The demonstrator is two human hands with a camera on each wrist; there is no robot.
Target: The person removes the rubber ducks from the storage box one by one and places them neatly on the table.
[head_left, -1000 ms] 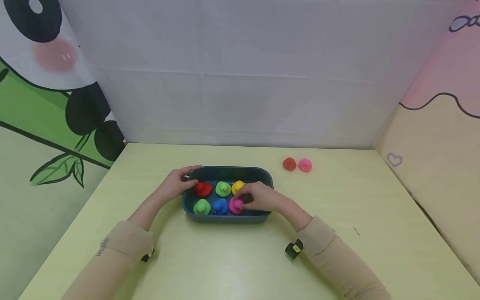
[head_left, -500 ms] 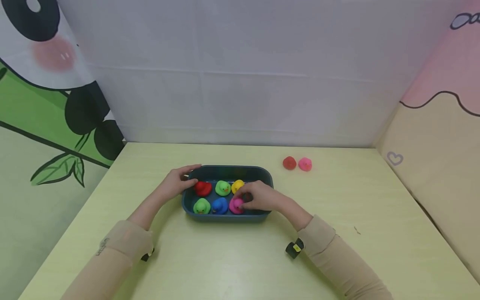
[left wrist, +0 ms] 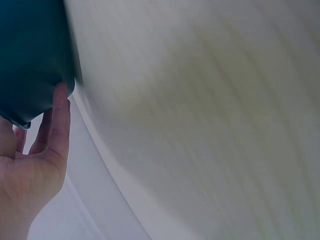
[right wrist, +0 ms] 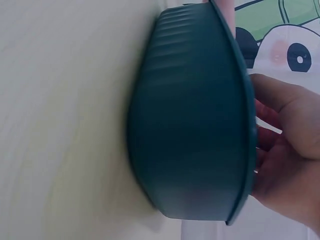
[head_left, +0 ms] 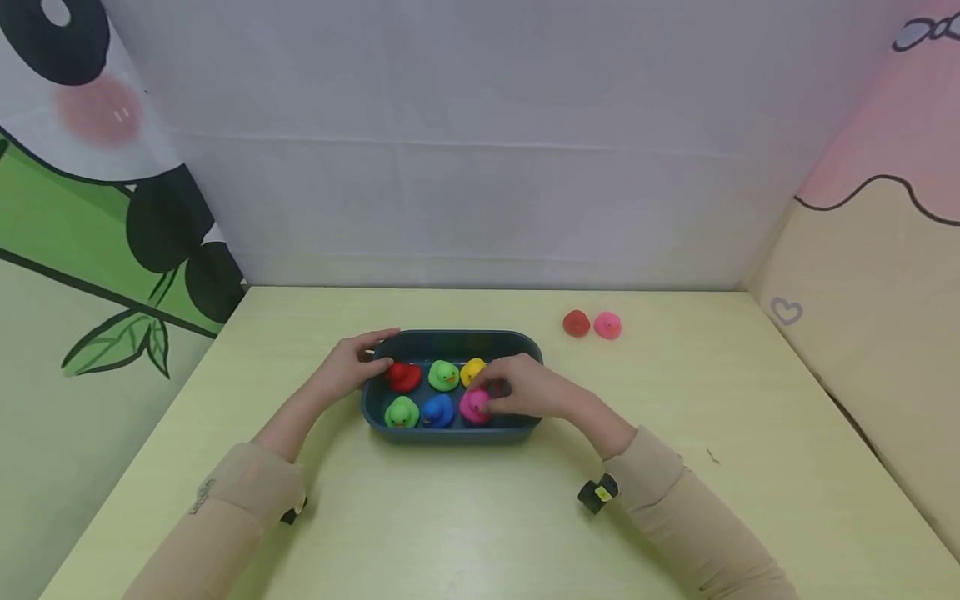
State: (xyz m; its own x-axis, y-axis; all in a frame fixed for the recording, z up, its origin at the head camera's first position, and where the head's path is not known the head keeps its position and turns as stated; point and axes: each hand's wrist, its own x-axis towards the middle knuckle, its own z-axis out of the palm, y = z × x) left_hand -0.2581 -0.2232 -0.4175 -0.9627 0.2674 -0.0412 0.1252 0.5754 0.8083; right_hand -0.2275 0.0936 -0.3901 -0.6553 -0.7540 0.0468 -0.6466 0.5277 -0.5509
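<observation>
With thumb and forefinger of my right hand (head_left: 528,387) I pinch the pink duck (head_left: 474,406), which is inside the tray (head_left: 450,437), at the near side, right of the blue duck (head_left: 437,412). Exactly where each fingertip presses, I cannot tell. My left hand (head_left: 348,369) holds the left end of the tray, thumb over the rim and fingers outside.

The pink duck is round and looks slippery, so a weak pinch could let it roll out. My forefinger is very near the yellow duck (head_left: 472,371) and could knock it. If my left hand pulls, the tray could slide, because the table (head_left: 480,517) looks smooth, and my thumb could push the red duck (head_left: 405,377).

The tray seems of hard plastic, dark blue-green, with rounded corners and a thin lip; from my right wrist, ribs show on its outer wall. The ducks seem of soft rubber, plump and smooth. The table is pale, with faint wood grain.
</observation>
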